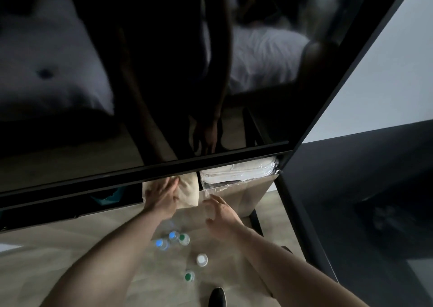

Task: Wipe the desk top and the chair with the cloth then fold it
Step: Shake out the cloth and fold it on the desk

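The left hand (164,194) lies on a cream cloth (187,190), fingers spread flat, at the far edge of the tabletop (248,194) under a dark screen (140,72). The bunched cloth's long axis runs away from the person. The right hand (222,215) hovers beside it, fingers loosely released.

A pale wood desk (255,196) carries a cream cloth (187,190) at its far edge, with a plastic-wrapped bundle (239,173) just right of it. Five capped bottles (173,238) stand nearer (three clustered left, two apart).
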A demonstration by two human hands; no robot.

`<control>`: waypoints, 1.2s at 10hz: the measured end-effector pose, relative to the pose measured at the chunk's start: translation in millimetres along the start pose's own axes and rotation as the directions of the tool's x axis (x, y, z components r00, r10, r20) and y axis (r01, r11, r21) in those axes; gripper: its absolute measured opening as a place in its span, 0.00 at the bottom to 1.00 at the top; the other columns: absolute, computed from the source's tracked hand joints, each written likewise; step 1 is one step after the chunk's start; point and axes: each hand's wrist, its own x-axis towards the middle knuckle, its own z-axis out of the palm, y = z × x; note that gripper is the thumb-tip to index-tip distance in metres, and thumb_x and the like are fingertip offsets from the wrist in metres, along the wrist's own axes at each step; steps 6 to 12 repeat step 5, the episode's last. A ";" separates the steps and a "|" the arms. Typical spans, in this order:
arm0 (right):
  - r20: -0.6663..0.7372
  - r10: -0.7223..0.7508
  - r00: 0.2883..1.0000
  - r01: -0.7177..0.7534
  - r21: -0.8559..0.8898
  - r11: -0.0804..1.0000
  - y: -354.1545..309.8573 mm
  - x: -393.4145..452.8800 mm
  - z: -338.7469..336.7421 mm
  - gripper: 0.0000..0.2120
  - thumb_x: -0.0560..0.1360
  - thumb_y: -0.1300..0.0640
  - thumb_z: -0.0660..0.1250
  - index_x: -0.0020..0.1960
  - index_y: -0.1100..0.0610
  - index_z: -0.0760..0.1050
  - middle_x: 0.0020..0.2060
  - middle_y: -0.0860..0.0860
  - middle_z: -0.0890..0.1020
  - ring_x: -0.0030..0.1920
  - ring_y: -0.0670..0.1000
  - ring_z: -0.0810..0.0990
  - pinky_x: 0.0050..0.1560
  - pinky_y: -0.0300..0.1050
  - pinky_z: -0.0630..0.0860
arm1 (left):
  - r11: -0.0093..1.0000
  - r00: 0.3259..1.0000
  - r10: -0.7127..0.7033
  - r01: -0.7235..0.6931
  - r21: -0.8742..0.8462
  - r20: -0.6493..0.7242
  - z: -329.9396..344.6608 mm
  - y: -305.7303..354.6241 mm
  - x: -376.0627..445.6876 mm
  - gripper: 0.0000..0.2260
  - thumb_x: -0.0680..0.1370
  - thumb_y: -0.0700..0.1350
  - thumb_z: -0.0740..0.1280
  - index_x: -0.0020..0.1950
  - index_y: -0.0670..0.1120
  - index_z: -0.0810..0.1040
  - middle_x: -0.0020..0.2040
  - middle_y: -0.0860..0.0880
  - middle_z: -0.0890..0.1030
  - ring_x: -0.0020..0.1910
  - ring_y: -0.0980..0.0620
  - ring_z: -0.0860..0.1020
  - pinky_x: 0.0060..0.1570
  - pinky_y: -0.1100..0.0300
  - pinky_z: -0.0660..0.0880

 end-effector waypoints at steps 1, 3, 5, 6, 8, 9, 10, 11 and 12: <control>-0.022 0.024 0.999 -0.024 0.010 1.000 10.9 -10.2 -7.6 0.28 0.78 0.62 0.66 0.77 0.51 0.73 0.82 0.47 0.64 0.75 0.53 0.73 0.70 0.40 0.71 | 0.999 0.998 -0.043 0.043 -0.020 0.040 -3.2 7.4 13.2 0.32 0.85 0.52 0.56 0.87 0.58 0.47 0.87 0.52 0.47 0.85 0.40 0.48 0.79 0.36 0.56; -0.045 0.066 0.997 -0.066 0.006 0.998 30.1 -42.7 -21.4 0.29 0.77 0.61 0.66 0.78 0.51 0.72 0.80 0.47 0.66 0.77 0.52 0.71 0.72 0.36 0.64 | 0.999 0.998 -0.037 0.038 -0.023 0.046 3.5 30.0 -23.1 0.42 0.82 0.54 0.61 0.86 0.55 0.35 0.85 0.51 0.32 0.83 0.37 0.33 0.80 0.34 0.38; -0.125 0.067 0.990 -0.065 0.021 0.998 54.1 -108.4 -44.0 0.27 0.77 0.57 0.67 0.76 0.49 0.73 0.81 0.47 0.65 0.77 0.51 0.71 0.74 0.43 0.69 | 0.996 0.994 0.076 -0.079 0.047 0.076 -2.0 53.1 -87.2 0.41 0.81 0.56 0.65 0.87 0.52 0.44 0.87 0.50 0.40 0.85 0.42 0.37 0.83 0.41 0.43; -0.125 0.067 0.990 -0.065 0.021 0.998 54.1 -108.4 -44.0 0.27 0.77 0.57 0.67 0.76 0.49 0.73 0.81 0.47 0.65 0.77 0.51 0.71 0.74 0.43 0.69 | 0.996 0.994 0.076 -0.079 0.047 0.076 -2.0 53.1 -87.2 0.41 0.81 0.56 0.65 0.87 0.52 0.44 0.87 0.50 0.40 0.85 0.42 0.37 0.83 0.41 0.43; -0.125 0.067 0.990 -0.065 0.021 0.998 54.1 -108.4 -44.0 0.27 0.77 0.57 0.67 0.76 0.49 0.73 0.81 0.47 0.65 0.77 0.51 0.71 0.74 0.43 0.69 | 0.996 0.994 0.076 -0.079 0.047 0.076 -2.0 53.1 -87.2 0.41 0.81 0.56 0.65 0.87 0.52 0.44 0.87 0.50 0.40 0.85 0.42 0.37 0.83 0.41 0.43; -0.125 0.067 0.990 -0.065 0.021 0.998 54.1 -108.4 -44.0 0.27 0.77 0.57 0.67 0.76 0.49 0.73 0.81 0.47 0.65 0.77 0.51 0.71 0.74 0.43 0.69 | 0.996 0.994 0.076 -0.079 0.047 0.076 -2.0 53.1 -87.2 0.41 0.81 0.56 0.65 0.87 0.52 0.44 0.87 0.50 0.40 0.85 0.42 0.37 0.83 0.41 0.43; -0.125 0.067 0.990 -0.065 0.021 0.998 54.1 -108.4 -44.0 0.27 0.77 0.57 0.67 0.76 0.49 0.73 0.81 0.47 0.65 0.77 0.51 0.71 0.74 0.43 0.69 | 0.996 0.994 0.076 -0.079 0.047 0.076 -2.0 53.1 -87.2 0.41 0.81 0.56 0.65 0.87 0.52 0.44 0.87 0.50 0.40 0.85 0.42 0.37 0.83 0.41 0.43; -0.125 0.067 0.990 -0.065 0.021 0.998 54.1 -108.4 -44.0 0.27 0.77 0.57 0.67 0.76 0.49 0.73 0.81 0.47 0.65 0.77 0.51 0.71 0.74 0.43 0.69 | 0.996 0.994 0.076 -0.079 0.047 0.076 -2.0 53.1 -87.2 0.41 0.81 0.56 0.65 0.87 0.52 0.44 0.87 0.50 0.40 0.85 0.42 0.37 0.83 0.41 0.43; -0.125 0.067 0.990 -0.065 0.021 0.998 54.1 -108.4 -44.0 0.27 0.77 0.57 0.67 0.76 0.49 0.73 0.81 0.47 0.65 0.77 0.51 0.71 0.74 0.43 0.69 | 0.996 0.994 0.076 -0.079 0.047 0.076 -2.0 53.1 -87.2 0.41 0.81 0.56 0.65 0.87 0.52 0.44 0.87 0.50 0.40 0.85 0.42 0.37 0.83 0.41 0.43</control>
